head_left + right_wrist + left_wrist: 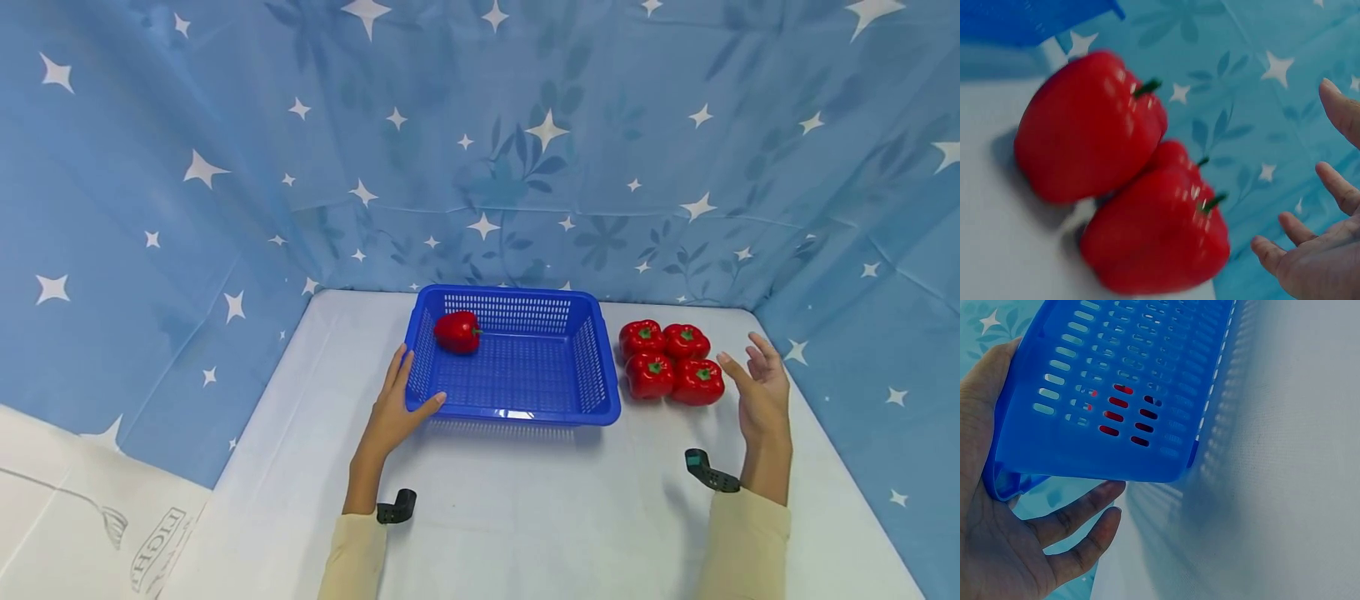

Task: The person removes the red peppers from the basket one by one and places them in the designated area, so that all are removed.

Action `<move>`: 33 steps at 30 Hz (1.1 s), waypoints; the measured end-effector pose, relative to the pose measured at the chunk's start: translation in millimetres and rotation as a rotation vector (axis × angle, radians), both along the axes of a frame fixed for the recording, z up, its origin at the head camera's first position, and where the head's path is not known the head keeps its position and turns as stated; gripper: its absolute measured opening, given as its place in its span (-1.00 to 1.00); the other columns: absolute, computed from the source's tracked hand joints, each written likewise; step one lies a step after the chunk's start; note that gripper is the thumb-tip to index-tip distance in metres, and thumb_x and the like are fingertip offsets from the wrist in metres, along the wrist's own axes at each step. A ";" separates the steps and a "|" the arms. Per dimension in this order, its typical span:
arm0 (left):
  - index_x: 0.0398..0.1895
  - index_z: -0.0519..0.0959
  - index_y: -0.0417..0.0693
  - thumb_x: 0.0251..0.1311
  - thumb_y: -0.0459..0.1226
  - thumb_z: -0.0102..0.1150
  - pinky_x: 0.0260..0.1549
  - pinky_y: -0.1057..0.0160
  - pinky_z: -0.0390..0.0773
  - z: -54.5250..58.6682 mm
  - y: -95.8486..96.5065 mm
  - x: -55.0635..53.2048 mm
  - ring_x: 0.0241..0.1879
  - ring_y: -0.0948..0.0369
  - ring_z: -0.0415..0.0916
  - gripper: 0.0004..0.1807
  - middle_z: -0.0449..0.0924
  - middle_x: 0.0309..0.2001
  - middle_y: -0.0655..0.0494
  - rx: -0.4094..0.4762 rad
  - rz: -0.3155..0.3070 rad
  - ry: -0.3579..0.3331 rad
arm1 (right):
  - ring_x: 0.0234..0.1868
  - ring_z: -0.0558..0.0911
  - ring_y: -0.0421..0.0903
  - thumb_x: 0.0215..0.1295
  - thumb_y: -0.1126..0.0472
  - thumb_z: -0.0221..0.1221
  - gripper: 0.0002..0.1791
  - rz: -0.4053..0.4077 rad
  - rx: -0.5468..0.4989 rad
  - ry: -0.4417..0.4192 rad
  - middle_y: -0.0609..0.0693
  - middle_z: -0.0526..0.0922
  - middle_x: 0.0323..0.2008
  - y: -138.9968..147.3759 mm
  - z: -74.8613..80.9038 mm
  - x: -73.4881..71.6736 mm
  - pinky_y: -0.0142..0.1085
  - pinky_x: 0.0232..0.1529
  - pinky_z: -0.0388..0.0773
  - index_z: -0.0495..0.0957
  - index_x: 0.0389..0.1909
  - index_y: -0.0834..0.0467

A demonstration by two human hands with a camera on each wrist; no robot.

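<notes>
A blue plastic basket with slotted walls stands on the white table. One red bell pepper lies inside at its back left. My left hand rests against the basket's front left corner, thumb along the rim and fingers spread beside the wall. In the left wrist view, that hand's lower fingers extend loosely. Right of the basket sit several red bell peppers with green stems, close together. My right hand hovers just right of them, holding nothing, its fingers spread and slightly bent.
Blue curtains with white stars surround the back and sides of the white table. A printed white cloth shows at the lower left. Each wrist carries a small black camera mount.
</notes>
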State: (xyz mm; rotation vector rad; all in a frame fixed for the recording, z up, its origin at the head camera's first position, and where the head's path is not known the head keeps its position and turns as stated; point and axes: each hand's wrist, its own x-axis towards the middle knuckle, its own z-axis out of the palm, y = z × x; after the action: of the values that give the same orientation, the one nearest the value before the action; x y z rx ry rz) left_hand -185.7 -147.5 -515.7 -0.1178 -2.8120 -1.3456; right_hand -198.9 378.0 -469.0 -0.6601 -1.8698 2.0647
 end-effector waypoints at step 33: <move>0.58 -0.14 0.19 0.08 0.32 0.18 0.29 -0.36 0.17 -0.1 0.6 1.7 0.56 -0.10 -0.18 0.11 -0.36 0.60 0.30 0.002 0.002 0.009 | 0.37 0.32 0.00 0.34 0.30 0.19 -0.25 0.566 -0.057 0.270 0.17 0.06 0.46 -141.2 43.2 -72.4 -0.45 0.08 0.58 0.10 0.48 0.08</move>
State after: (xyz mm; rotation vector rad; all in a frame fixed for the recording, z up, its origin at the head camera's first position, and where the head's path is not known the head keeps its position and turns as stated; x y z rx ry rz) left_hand -183.9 -146.9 -515.8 -0.1205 -2.8028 -1.3446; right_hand -271.3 236.8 -425.7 0.1683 -1.9953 2.3874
